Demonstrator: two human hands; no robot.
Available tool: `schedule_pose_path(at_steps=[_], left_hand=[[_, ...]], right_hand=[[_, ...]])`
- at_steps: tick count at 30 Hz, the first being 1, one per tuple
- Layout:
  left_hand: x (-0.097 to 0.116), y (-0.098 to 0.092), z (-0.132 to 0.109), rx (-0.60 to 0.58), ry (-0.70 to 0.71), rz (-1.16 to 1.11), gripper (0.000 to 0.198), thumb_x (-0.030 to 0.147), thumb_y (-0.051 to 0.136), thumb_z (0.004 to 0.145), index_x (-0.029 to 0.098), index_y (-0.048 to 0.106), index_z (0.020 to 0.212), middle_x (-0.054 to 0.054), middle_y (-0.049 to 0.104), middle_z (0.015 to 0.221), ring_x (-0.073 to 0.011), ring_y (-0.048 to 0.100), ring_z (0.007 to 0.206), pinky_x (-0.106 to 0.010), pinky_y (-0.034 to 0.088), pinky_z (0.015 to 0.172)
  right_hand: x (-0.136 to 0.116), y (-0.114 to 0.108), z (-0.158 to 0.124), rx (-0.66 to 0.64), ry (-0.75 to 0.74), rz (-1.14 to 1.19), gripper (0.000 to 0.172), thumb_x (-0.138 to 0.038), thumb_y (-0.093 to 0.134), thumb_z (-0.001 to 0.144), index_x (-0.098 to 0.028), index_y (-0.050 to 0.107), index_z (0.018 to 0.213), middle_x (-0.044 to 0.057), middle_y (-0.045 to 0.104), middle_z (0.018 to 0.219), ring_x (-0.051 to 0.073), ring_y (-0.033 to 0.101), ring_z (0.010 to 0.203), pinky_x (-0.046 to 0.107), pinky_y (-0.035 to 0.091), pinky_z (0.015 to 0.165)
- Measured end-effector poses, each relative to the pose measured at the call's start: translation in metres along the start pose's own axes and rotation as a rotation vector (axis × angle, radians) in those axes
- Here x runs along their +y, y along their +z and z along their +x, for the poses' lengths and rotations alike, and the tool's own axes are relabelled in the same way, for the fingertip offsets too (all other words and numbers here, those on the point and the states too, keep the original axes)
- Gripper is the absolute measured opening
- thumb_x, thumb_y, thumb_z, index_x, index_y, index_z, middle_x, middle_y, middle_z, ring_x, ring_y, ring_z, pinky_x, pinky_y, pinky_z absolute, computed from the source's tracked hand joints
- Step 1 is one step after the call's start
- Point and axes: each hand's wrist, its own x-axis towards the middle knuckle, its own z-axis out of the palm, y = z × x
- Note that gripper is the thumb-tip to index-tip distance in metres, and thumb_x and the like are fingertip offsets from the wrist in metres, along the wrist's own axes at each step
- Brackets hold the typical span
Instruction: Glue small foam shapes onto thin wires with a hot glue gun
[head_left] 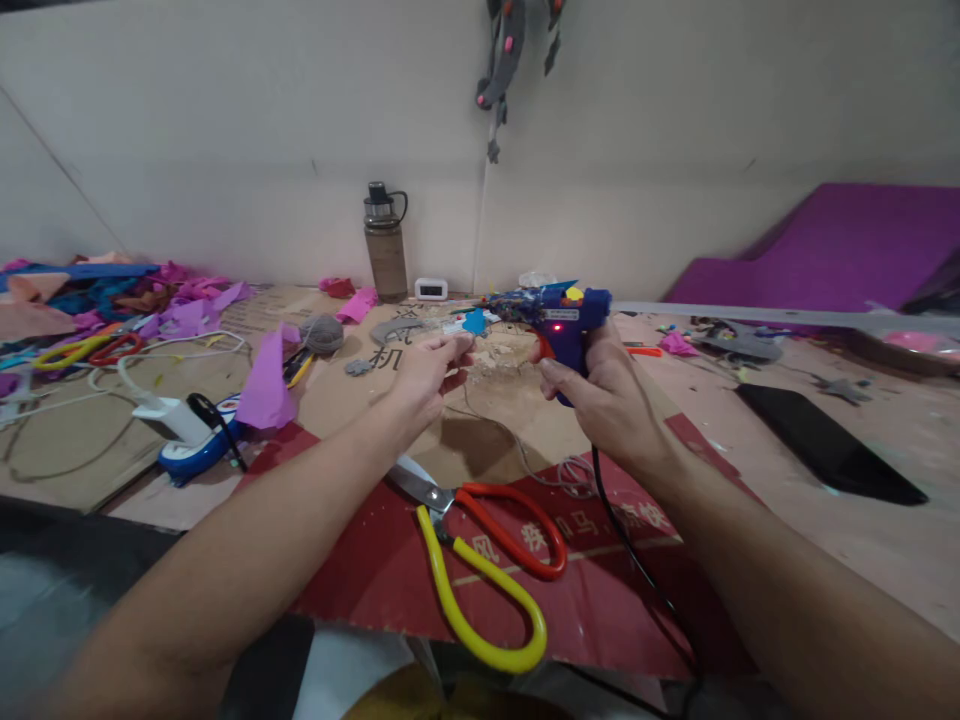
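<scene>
My right hand (600, 395) is wrapped round the grip of a blue hot glue gun (559, 310), whose red light is on and whose black cord (630, 550) trails down toward me. Its nozzle points left at a small blue star-shaped piece (474, 321). My left hand (427, 375) pinches that small piece and the pale strip it sits on, right at the nozzle tip. Both hands hover above the cardboard-covered table (360, 385).
Scissors with a red and a yellow handle (487, 560) lie on red cardboard near me. A water bottle (385, 245) and small clock (430, 289) stand at the wall. Coloured paper scraps (180, 300) and a power strip (191, 440) lie left; a black phone (821, 440) and purple mat (825, 245) right.
</scene>
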Motion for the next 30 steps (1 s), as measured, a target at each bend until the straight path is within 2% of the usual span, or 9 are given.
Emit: schedule_pose_path(at_steps=[4,8,15,19,24,27,30], left_hand=[[-0.003,-0.001,0.001,-0.024,-0.031,0.003,0.011,0.023,0.077,0.067,0.016,0.068,0.069,0.000,0.063,0.067,-0.0062,0.054,0.058,-0.018,0.039,0.054],[-0.002,-0.001,0.002,-0.021,-0.058,0.005,0.010,0.022,0.075,0.070,0.015,0.067,0.069,0.001,0.061,0.067,-0.0047,0.053,0.058,-0.016,0.039,0.052],[-0.001,-0.004,0.004,-0.003,-0.080,-0.016,0.012,0.024,0.076,0.070,0.016,0.067,0.068,0.001,0.062,0.067,-0.0046,0.053,0.057,-0.017,0.039,0.053],[-0.005,-0.007,0.007,-0.020,-0.087,-0.010,0.015,0.027,0.078,0.067,0.016,0.068,0.068,0.001,0.062,0.066,-0.0056,0.053,0.058,-0.018,0.039,0.054],[-0.006,-0.009,0.008,-0.007,-0.094,0.005,0.016,0.030,0.078,0.070,0.016,0.069,0.069,0.001,0.061,0.065,-0.0060,0.053,0.058,-0.018,0.038,0.055],[-0.003,-0.010,0.008,-0.015,-0.083,0.005,0.021,0.034,0.080,0.068,0.016,0.069,0.068,0.001,0.061,0.065,-0.0059,0.053,0.058,-0.019,0.038,0.056],[-0.002,-0.012,0.009,-0.011,-0.080,-0.004,0.025,0.036,0.082,0.065,0.016,0.069,0.068,0.001,0.062,0.066,-0.0065,0.053,0.059,-0.019,0.038,0.056]], right_hand=[[-0.006,-0.001,-0.001,-0.031,0.099,0.113,0.024,-0.022,0.058,0.079,-0.025,0.050,0.101,0.001,0.056,0.080,0.015,0.051,0.059,0.033,0.045,0.057],[-0.008,-0.001,-0.004,-0.050,0.151,0.188,0.018,-0.026,0.060,0.081,-0.025,0.049,0.095,-0.002,0.055,0.075,0.015,0.050,0.059,0.034,0.044,0.059],[-0.007,-0.003,-0.008,-0.080,0.277,0.278,0.017,-0.031,0.062,0.083,-0.025,0.048,0.092,-0.003,0.055,0.072,0.016,0.052,0.063,0.033,0.045,0.064],[-0.011,-0.012,-0.008,-0.096,0.294,0.275,0.020,-0.033,0.065,0.082,-0.023,0.051,0.091,-0.003,0.056,0.072,0.015,0.053,0.062,0.031,0.043,0.061],[-0.007,-0.015,-0.021,-0.045,0.321,0.259,0.018,-0.035,0.064,0.083,-0.022,0.055,0.093,-0.002,0.058,0.073,0.014,0.052,0.060,0.030,0.042,0.059],[-0.001,-0.015,-0.032,-0.007,0.362,0.249,0.018,-0.037,0.064,0.084,-0.023,0.057,0.093,-0.001,0.059,0.074,0.015,0.053,0.062,0.031,0.044,0.062],[0.003,-0.018,-0.037,-0.026,0.380,0.191,0.019,-0.040,0.065,0.083,-0.023,0.059,0.085,0.000,0.059,0.075,0.017,0.055,0.066,0.033,0.044,0.065]])
